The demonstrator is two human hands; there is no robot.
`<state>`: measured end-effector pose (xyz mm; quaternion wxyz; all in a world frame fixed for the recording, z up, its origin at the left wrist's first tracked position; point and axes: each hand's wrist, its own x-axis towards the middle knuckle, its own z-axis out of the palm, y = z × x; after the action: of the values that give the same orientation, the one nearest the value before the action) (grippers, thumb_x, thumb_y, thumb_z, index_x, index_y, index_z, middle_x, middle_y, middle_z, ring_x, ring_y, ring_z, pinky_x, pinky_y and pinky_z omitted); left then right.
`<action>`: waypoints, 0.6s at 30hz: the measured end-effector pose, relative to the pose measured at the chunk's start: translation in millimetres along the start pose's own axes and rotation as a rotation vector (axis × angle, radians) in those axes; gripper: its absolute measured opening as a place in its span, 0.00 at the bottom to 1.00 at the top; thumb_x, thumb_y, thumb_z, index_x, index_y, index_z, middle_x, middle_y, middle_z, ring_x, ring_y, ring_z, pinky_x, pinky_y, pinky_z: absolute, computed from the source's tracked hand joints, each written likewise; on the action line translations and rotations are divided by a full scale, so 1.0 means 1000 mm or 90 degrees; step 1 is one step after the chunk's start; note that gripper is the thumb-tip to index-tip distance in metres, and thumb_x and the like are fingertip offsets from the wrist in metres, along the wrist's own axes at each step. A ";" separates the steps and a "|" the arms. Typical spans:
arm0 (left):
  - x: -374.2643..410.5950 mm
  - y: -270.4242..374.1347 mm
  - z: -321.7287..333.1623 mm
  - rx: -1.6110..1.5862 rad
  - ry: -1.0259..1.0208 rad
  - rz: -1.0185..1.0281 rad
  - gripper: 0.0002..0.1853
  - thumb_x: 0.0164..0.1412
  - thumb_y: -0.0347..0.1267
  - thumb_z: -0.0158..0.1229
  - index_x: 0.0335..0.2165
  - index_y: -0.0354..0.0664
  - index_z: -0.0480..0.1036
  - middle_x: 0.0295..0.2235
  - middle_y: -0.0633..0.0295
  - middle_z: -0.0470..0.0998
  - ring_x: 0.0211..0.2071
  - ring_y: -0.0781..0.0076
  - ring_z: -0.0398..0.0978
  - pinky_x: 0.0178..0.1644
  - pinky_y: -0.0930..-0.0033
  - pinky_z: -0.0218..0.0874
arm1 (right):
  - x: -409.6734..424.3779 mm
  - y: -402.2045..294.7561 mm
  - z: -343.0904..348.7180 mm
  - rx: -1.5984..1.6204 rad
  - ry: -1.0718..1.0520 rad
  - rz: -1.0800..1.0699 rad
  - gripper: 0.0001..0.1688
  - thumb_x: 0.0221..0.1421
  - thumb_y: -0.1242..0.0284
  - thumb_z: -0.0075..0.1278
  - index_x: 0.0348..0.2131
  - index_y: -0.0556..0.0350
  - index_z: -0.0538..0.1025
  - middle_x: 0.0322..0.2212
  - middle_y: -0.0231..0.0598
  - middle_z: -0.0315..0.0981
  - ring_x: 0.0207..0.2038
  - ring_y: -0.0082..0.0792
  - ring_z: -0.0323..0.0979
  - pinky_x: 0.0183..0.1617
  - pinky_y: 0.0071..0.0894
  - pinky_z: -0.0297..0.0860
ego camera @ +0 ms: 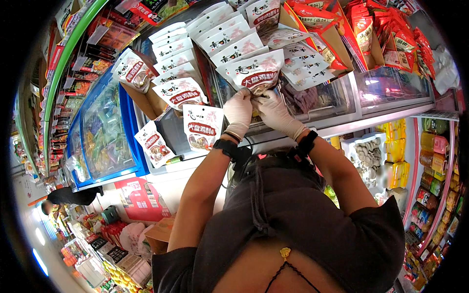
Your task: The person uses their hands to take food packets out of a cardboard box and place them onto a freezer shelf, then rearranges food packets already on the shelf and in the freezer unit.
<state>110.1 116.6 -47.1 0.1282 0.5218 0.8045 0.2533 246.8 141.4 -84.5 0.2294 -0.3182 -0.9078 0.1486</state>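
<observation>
In thin white gloves, my left hand (238,111) and my right hand (275,114) meet at the bottom edge of a white seasoning pouch (259,69) with a red label band. Fingers of both hands pinch that lower edge; the exact grip is partly hidden. Behind this pouch stands a row of similar white pouches (229,40). To the left of my left hand, another white pouch (202,126) leans upright, and a smaller one (154,143) lies tilted near the freezer's front edge. More pouches (179,91) stand in a cardboard box farther left.
Beneath the pouches is a glass-topped chest freezer (324,104). Right of my hands, white pouches (307,64) lie fanned beside boxes of red packets (366,33). A blue-framed freezer (110,121) stands left. Shelves of goods (434,161) rise at right; a person (71,196) is far left.
</observation>
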 end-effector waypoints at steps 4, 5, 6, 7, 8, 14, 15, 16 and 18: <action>0.007 0.005 -0.011 0.148 -0.100 0.052 0.06 0.53 0.35 0.52 0.26 0.48 0.75 0.22 0.54 0.77 0.26 0.53 0.76 0.30 0.56 0.66 | 0.001 -0.001 -0.013 0.044 -0.020 0.025 0.14 0.47 0.73 0.47 0.37 0.50 0.75 0.36 0.33 0.72 0.45 0.43 0.64 0.48 0.39 0.63; 0.010 0.005 -0.012 0.191 -0.120 0.071 0.07 0.53 0.34 0.52 0.26 0.47 0.75 0.22 0.54 0.77 0.26 0.54 0.76 0.30 0.57 0.66 | 0.002 -0.004 -0.020 0.065 -0.030 0.044 0.16 0.47 0.73 0.48 0.39 0.50 0.75 0.37 0.34 0.72 0.45 0.43 0.65 0.48 0.38 0.63; 0.011 0.006 -0.012 0.239 -0.142 0.091 0.07 0.52 0.34 0.52 0.26 0.47 0.76 0.22 0.54 0.77 0.27 0.56 0.77 0.31 0.58 0.66 | 0.000 -0.005 -0.024 0.072 -0.012 0.054 0.15 0.46 0.74 0.48 0.38 0.51 0.75 0.37 0.34 0.72 0.45 0.42 0.65 0.48 0.38 0.63; 0.013 0.008 -0.011 0.288 -0.164 0.110 0.07 0.52 0.33 0.53 0.25 0.46 0.76 0.23 0.54 0.78 0.28 0.57 0.77 0.31 0.59 0.67 | -0.003 -0.003 -0.029 0.080 0.005 0.064 0.14 0.46 0.74 0.49 0.37 0.51 0.75 0.37 0.35 0.71 0.44 0.42 0.65 0.47 0.38 0.63; 0.014 0.010 -0.012 0.336 -0.186 0.129 0.07 0.52 0.33 0.53 0.25 0.46 0.77 0.24 0.54 0.78 0.29 0.59 0.78 0.32 0.60 0.67 | -0.004 -0.003 -0.033 0.088 0.022 0.072 0.14 0.46 0.74 0.49 0.37 0.51 0.75 0.37 0.36 0.71 0.44 0.42 0.65 0.47 0.38 0.63; 0.003 0.016 -0.027 0.417 -0.111 0.241 0.05 0.50 0.31 0.54 0.23 0.48 0.77 0.26 0.60 0.77 0.35 0.65 0.75 0.38 0.66 0.63 | 0.018 -0.014 -0.055 -0.023 0.094 0.077 0.13 0.48 0.70 0.51 0.37 0.48 0.73 0.35 0.36 0.67 0.40 0.42 0.65 0.43 0.40 0.65; -0.003 0.013 -0.033 0.411 -0.057 0.287 0.05 0.50 0.31 0.54 0.23 0.48 0.77 0.26 0.61 0.76 0.34 0.65 0.74 0.38 0.66 0.63 | 0.024 -0.012 -0.051 -0.017 0.067 0.095 0.14 0.48 0.70 0.51 0.38 0.47 0.73 0.35 0.36 0.67 0.39 0.42 0.65 0.43 0.40 0.64; -0.007 0.013 -0.038 0.330 -0.044 0.283 0.09 0.51 0.34 0.54 0.23 0.42 0.76 0.28 0.56 0.78 0.32 0.57 0.74 0.38 0.59 0.64 | 0.028 -0.010 -0.049 -0.045 0.051 0.089 0.14 0.48 0.69 0.52 0.37 0.47 0.72 0.32 0.37 0.65 0.38 0.43 0.65 0.41 0.42 0.65; -0.017 0.009 -0.055 0.216 -0.088 0.249 0.09 0.50 0.35 0.55 0.24 0.40 0.76 0.27 0.56 0.77 0.32 0.56 0.74 0.38 0.58 0.64 | 0.035 -0.008 -0.047 -0.041 0.025 0.105 0.11 0.49 0.67 0.52 0.34 0.48 0.72 0.30 0.40 0.64 0.35 0.44 0.67 0.38 0.43 0.66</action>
<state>99.0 88.9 2.8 0.0419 0.6976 0.7084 0.0987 242.7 164.2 -29.7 0.2240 -0.4021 -0.8780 0.1310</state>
